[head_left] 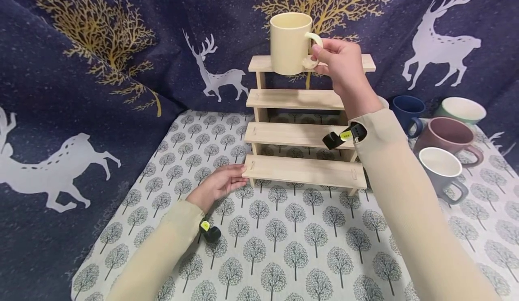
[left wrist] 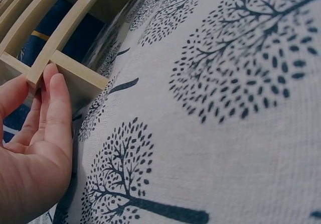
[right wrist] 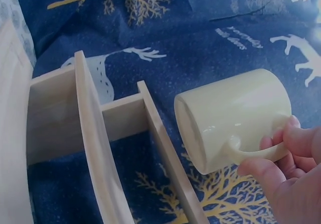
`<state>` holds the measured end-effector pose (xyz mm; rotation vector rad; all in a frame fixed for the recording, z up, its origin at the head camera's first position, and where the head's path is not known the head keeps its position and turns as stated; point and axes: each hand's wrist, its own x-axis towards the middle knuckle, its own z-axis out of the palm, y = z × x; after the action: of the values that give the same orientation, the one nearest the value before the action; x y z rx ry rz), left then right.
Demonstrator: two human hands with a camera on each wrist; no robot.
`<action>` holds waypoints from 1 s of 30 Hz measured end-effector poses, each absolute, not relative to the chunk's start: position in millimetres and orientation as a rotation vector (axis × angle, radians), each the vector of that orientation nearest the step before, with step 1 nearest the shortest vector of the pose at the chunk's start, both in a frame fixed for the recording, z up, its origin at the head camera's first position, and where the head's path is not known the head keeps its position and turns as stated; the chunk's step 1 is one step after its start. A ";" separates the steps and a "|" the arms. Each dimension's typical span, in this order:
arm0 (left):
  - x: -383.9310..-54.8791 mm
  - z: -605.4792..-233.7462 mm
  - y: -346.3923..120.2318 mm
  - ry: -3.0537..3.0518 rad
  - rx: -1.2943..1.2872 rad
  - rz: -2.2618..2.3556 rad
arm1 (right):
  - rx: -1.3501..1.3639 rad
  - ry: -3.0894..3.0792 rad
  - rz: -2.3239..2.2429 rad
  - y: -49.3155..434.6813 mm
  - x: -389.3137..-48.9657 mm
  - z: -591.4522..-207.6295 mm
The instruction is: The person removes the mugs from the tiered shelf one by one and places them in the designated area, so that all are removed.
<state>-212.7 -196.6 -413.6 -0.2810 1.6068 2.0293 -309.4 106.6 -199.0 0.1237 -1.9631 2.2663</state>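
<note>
My right hand grips a pale yellow mug by its handle. The mug is upright near the top board of a four-step wooden rack. In the right wrist view, a gap separates the mug's base from the top board, and the fingers curl round the handle. Low on the left, my left hand pinches the left end of the rack's bottom board. The left wrist view shows the thumb on one side of that board's corner and fingertips on the other.
To the right of the rack stand a dark blue mug, a green mug, a mauve mug and a grey mug. Another pale rim is partly hidden behind my right arm. A dark curtain hangs behind the tree-print tablecloth.
</note>
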 end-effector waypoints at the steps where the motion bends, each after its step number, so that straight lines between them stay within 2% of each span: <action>1: -212.6 -413.5 -196.6 1.607 -0.278 2.028 | 0.139 -1.948 2.273 107.7 -306.7 -200.0; 8: -212.4 -411.4 -196.2 1.621 -0.287 2.027 | 0.252 -1.889 2.280 117.4 -284.8 -206.4; 21: -212.2 -411.6 -196.7 1.616 -0.275 2.027 | 0.293 -1.785 2.389 139.5 -242.0 -223.5; 30: -210.9 -411.7 -195.9 1.619 -0.279 2.032 | 0.385 -1.689 2.434 160.0 -226.5 -239.2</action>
<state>-210.9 -195.9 -411.7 -0.2790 1.6190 2.0317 -226.5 160.0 -239.2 0.3852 -1.6887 2.4336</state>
